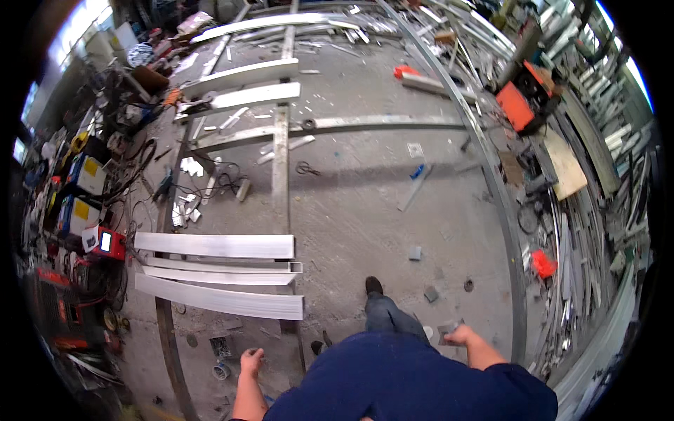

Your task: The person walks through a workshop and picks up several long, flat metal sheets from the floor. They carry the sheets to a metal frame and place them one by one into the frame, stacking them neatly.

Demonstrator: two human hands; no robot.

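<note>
My right hand is closed on the edge of a small flat grey metal plate at my right side. My left hand hangs low on the left, fingers loosely bent and apart, with nothing seen in it. Beyond it, several white rectangular metal tubes lie side by side across two steel rails. On the floor under my left hand stand a small white tub and a dark tray.
A long steel beam runs along the right, with metal offcuts heaped past it. An orange machine stands at the far right. To the left are a red box with a lit screen and cables. Two square grey pieces lie ahead.
</note>
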